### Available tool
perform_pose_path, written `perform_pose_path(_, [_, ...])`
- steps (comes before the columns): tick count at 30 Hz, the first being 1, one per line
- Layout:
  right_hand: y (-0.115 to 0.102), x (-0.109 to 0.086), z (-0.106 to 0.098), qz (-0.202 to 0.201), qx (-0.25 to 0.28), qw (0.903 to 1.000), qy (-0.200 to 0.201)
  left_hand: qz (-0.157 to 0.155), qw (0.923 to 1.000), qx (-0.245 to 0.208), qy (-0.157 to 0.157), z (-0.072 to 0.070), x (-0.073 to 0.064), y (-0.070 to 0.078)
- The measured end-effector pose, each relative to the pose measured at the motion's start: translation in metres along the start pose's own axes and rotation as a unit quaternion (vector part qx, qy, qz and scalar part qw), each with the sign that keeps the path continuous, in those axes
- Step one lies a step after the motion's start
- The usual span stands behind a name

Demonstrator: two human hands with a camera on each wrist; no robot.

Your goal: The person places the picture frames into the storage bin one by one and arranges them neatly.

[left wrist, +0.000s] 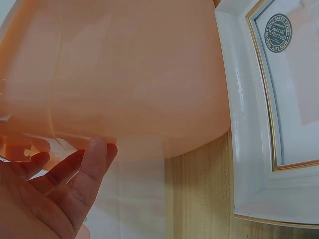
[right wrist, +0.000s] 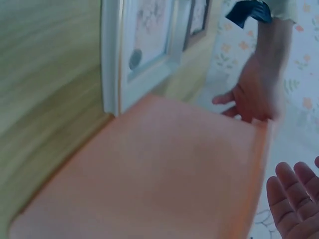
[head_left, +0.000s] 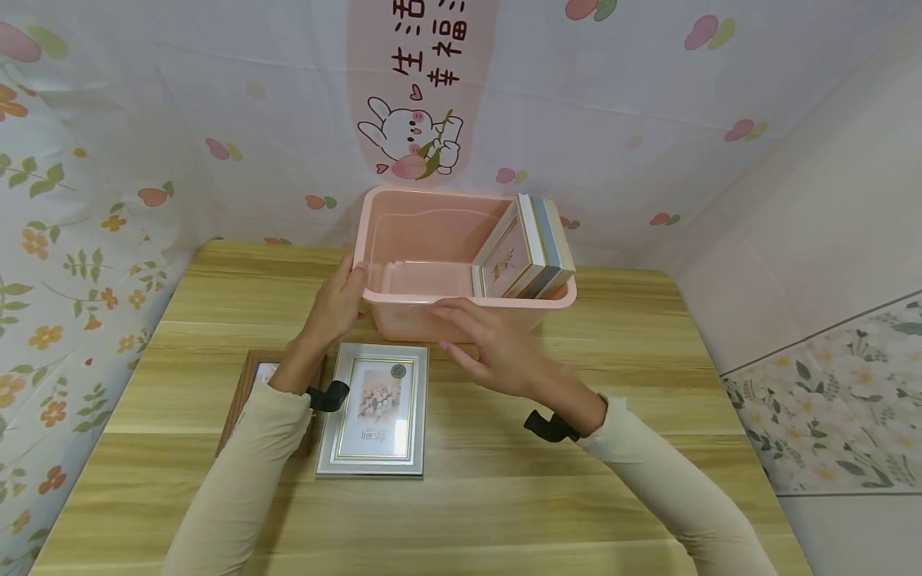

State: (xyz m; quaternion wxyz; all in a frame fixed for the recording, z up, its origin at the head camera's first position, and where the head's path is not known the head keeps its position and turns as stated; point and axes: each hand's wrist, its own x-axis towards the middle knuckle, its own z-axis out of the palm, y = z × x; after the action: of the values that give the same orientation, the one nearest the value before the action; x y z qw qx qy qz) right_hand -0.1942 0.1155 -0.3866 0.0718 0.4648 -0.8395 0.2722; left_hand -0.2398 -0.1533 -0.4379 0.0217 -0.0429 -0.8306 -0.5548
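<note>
A pink plastic bin [head_left: 403, 320] stands at the back of the table. My left hand [head_left: 334, 308] grips its left front corner, and in the left wrist view the fingers [left wrist: 92, 159] reach against the outer wall below the rim. My right hand [head_left: 497, 352] is at the front rim, fingers extended and nothing held; its straight fingers [right wrist: 289, 191] show beside the bin in the right wrist view. Several picture frames [head_left: 522, 248], white, blue-grey and beige, lean together in the bin's right end. A silver-white picture frame [head_left: 414, 400] lies face up on the table before the bin.
Left of the silver-white frame lies a brown wooden picture frame [head_left: 248, 384], partly covered by my left forearm. The wooden table [head_left: 540, 496] meets a printed cloth [head_left: 281, 120] behind the bin. Floral cloth hangs at the left.
</note>
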Motion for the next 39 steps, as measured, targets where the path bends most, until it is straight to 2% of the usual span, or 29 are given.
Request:
perform_pose_path(3, [0.002,-0.001,0.009,-0.001,0.002,1.0000,-0.003,-0.002,1.0000,-0.003,-0.001,0.000,0.000,0.000])
perform_pose_path(6, [0.005,-0.002,0.020,0.003,0.028,0.9996,-0.007,-0.005,1.0000,-0.003,0.000,0.000,0.001,0.000])
perform_pose_path(9, [0.010,-0.002,0.030,0.021,0.059,0.9979,-0.017,-0.005,1.0000,-0.001,0.000,0.000,0.001,0.000])
perform_pose_path(12, [0.017,-0.003,0.041,0.046,0.067,0.9961,-0.033,-0.005,1.0000,0.000,0.001,0.001,0.000,-0.002])
perform_pose_path(21, [0.039,-0.006,0.071,0.087,0.046,0.9917,-0.082,-0.006,0.9999,-0.009,-0.003,0.002,-0.001,-0.003])
perform_pose_path(25, [0.046,-0.006,0.083,0.091,0.029,0.9895,-0.108,-0.005,1.0000,-0.001,-0.003,0.001,-0.001,-0.001])
perform_pose_path(31, [0.044,-0.003,0.096,0.103,0.019,0.9819,-0.158,-0.004,1.0000,0.006,0.000,-0.001,-0.001,0.000])
perform_pose_path(35, [0.039,-0.001,0.103,0.124,-0.002,0.9771,-0.173,-0.003,1.0000,0.000,-0.005,0.000,0.000,0.001])
perform_pose_path(39, [0.038,0.000,0.112,0.128,-0.038,0.9736,-0.185,-0.005,1.0000,-0.001,-0.007,-0.001,0.000,0.001])
